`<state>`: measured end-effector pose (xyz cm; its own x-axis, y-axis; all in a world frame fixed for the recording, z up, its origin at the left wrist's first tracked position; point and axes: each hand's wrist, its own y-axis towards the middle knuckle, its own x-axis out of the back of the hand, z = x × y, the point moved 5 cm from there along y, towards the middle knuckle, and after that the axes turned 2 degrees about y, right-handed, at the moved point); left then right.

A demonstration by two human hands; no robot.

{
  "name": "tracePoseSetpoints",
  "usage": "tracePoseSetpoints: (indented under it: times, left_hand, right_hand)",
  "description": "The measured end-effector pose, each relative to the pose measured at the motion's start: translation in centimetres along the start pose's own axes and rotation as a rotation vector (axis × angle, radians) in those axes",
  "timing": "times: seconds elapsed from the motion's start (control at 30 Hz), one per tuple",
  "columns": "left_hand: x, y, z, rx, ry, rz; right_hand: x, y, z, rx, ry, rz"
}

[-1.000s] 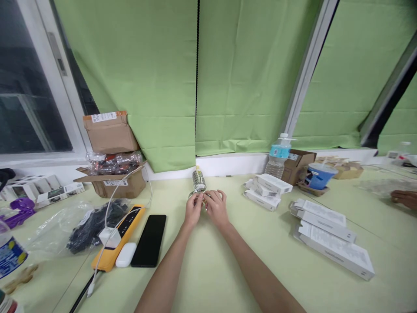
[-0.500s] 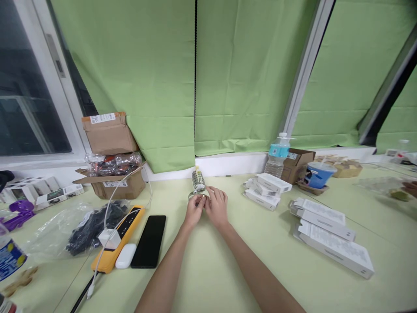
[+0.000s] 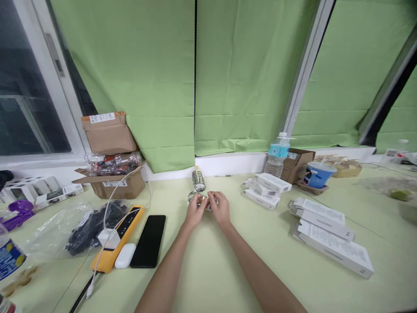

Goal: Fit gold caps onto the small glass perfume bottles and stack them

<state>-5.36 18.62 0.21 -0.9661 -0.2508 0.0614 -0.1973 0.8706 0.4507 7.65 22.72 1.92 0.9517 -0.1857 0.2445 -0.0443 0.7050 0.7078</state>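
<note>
Over the middle of the table, my left hand and my right hand meet almost fingertip to fingertip. Both are closed in a pinch. Small shiny bits show between the fingers, too little to name. Just behind the hands lies a silvery, patterned cylinder. A round, glassy or metallic thing sits in front of it, partly hidden by my left hand.
On the left are a black phone, a white earbud case, an orange power strip and a cardboard box. Flattened white boxes, a water bottle and a blue cup stand or lie right.
My right hand has drawn slightly back and its fingers have curled in, leaving a small gap to the left fingertips. The left hand has barely moved.
</note>
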Motion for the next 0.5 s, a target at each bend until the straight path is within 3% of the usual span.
tracePoseSetpoints:
  times: [0.13, 0.37, 0.5]
  left_hand:
    - [-0.14, -0.01, 0.07, -0.034, 0.006, 0.026]
    - [-0.25, 0.04, 0.16, -0.051, -0.02, 0.029]
    - [-0.2, 0.07, 0.01, -0.059, -0.037, 0.021]
  right_hand:
    - [-0.02, -0.06, 0.12, -0.017, 0.031, 0.009]
    - [0.03, -0.13, 0.68, 0.122, -0.14, -0.059]
    - [-0.54, -0.38, 1.02, 0.169, -0.176, 0.013]
